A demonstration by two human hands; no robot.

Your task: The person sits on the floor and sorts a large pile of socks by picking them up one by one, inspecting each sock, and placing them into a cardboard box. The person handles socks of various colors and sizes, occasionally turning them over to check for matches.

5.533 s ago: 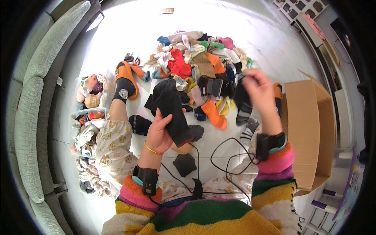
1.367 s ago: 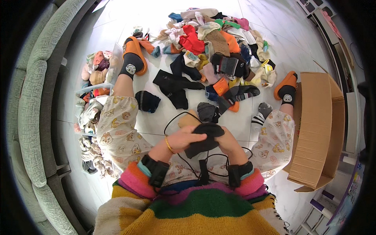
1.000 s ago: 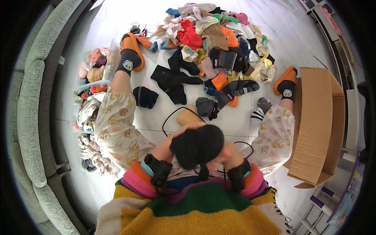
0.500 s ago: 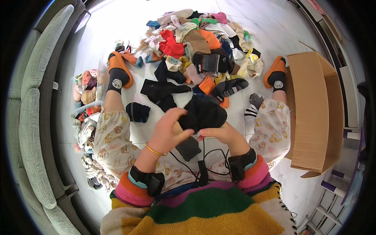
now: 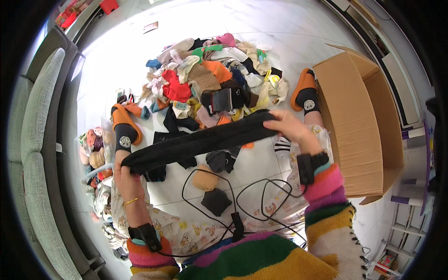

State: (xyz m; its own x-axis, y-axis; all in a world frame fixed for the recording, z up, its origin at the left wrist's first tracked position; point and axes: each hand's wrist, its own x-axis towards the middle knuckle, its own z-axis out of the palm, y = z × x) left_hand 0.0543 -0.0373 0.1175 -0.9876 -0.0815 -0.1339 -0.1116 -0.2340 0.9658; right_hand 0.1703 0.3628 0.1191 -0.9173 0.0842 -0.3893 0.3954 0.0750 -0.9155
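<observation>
The left hand (image 5: pixel 129 185) seems closed on one end of a black sock (image 5: pixel 198 141), partly hidden behind it. The right hand (image 5: pixel 292 127) pinches the other end. The sock stretches between them, near the pile (image 5: pixel 204 76).

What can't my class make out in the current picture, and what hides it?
In the head view:
- Left hand: most fingers, behind the stretched black sock.
- Black floor sock: its middle, covered by that stretched sock.
- Cardboard box: its bottom, hidden by its own near side.
- Grey sofa: outer edge, cut off by the dark lens rim.
</observation>
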